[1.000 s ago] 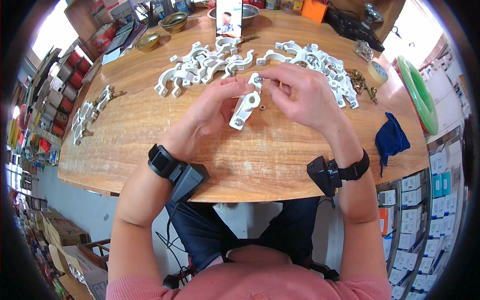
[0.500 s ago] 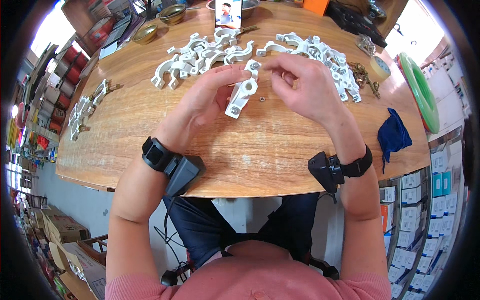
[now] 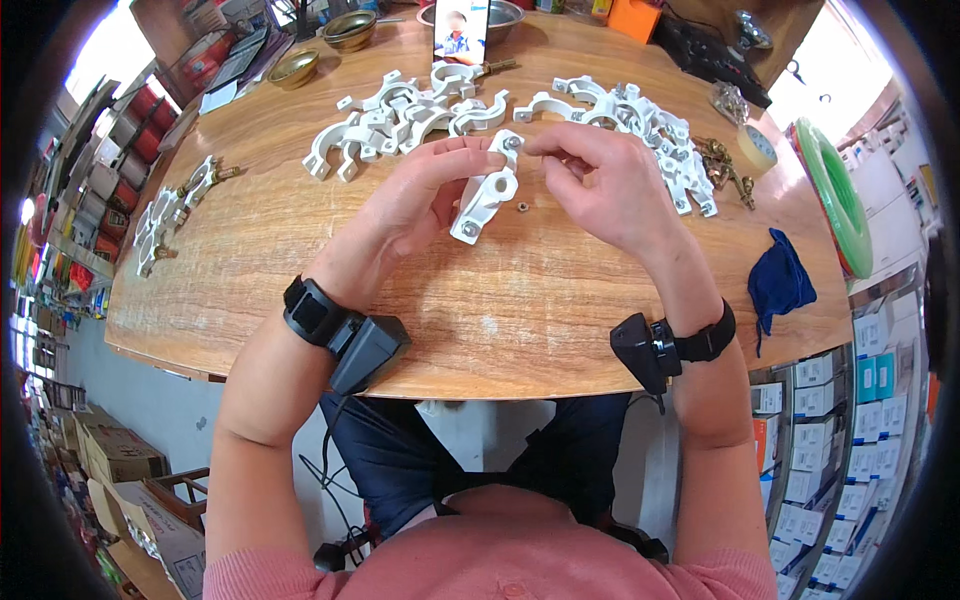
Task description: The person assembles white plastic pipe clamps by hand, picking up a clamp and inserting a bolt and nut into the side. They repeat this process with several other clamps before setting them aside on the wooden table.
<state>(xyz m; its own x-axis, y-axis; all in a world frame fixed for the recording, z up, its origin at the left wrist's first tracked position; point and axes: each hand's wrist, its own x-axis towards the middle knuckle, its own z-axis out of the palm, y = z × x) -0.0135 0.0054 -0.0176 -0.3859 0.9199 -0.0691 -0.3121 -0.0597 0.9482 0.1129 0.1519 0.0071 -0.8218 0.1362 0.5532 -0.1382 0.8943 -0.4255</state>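
Note:
My left hand [image 3: 425,190] grips a white pipe clamp [image 3: 491,190] by its side, thumb on top near the far end. The clamp is tilted above the table, with a round socket in its middle and a metal screw at each end. My right hand [image 3: 600,180] is closed in a pinch, fingertips right beside the clamp's far screw [image 3: 512,142]. What those fingertips hold, if anything, is too small to make out. On the wood just right of the clamp lies a small nut [image 3: 522,207].
Piles of white clamp halves [image 3: 400,115] and clamps with screws [image 3: 655,125] lie beyond my hands. Brass-coloured bolts [image 3: 728,170], a tape roll [image 3: 757,148] and a blue cloth pouch [image 3: 780,285] are at right. Clamps with bolts [image 3: 165,215] lie far left. A phone [image 3: 461,32] stands at the back.
The view has shifted slightly. My right fingertips and the clamp's far end have come a little nearer to me; the left hand keeps its hold.

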